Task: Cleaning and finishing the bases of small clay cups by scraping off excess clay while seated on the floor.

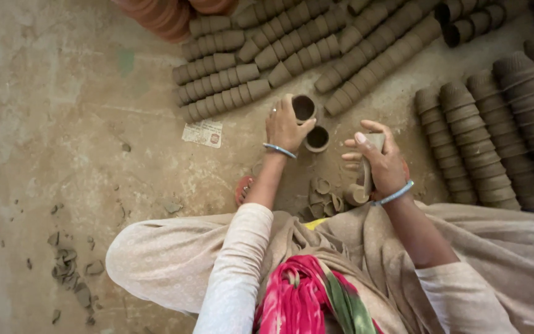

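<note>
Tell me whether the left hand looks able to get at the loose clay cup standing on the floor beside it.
Probably yes: the cup on the floor stands right beside the left hand with nothing between them, but that hand already holds another clay cup.

Rows of nested clay cups point(292, 46) lie across the upper frame, stacks point(495, 130) at right, shards point(69, 272) lower left on the floor point(50, 124).

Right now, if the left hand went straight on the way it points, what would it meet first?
Probably the rows of clay cups lying on the floor just beyond the cup that the left hand holds; depth is unclear.
</note>
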